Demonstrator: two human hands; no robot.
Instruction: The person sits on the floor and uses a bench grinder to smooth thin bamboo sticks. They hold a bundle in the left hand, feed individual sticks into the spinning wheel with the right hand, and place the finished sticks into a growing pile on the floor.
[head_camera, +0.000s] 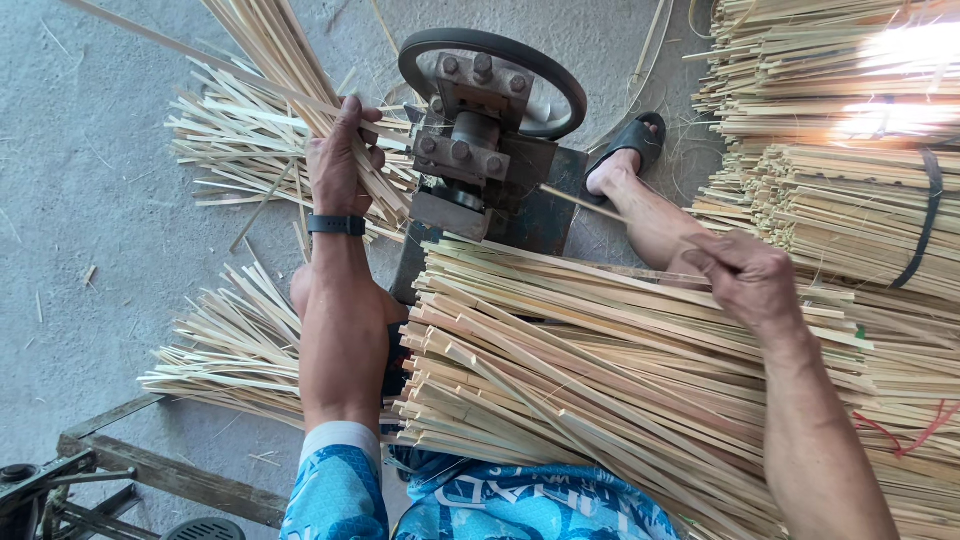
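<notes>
My left hand (340, 160), with a black band on its wrist, grips a fan of thin bamboo strips (270, 50) to the left of a small metal machine (470, 150) with a black wheel on top. My right hand (745, 275) pinches one thin bamboo strip (585, 203) whose far end points into the machine's right side. A big stack of pale bamboo slats (600, 370) lies across my lap below both hands.
Loose split strips (230, 140) are heaped on the concrete floor left of the machine, and more (220, 350) lie nearer me. Tied bundles (860, 200) are stacked at the right. My sandalled foot (625, 155) rests beside the machine. A metal frame (110, 470) is at bottom left.
</notes>
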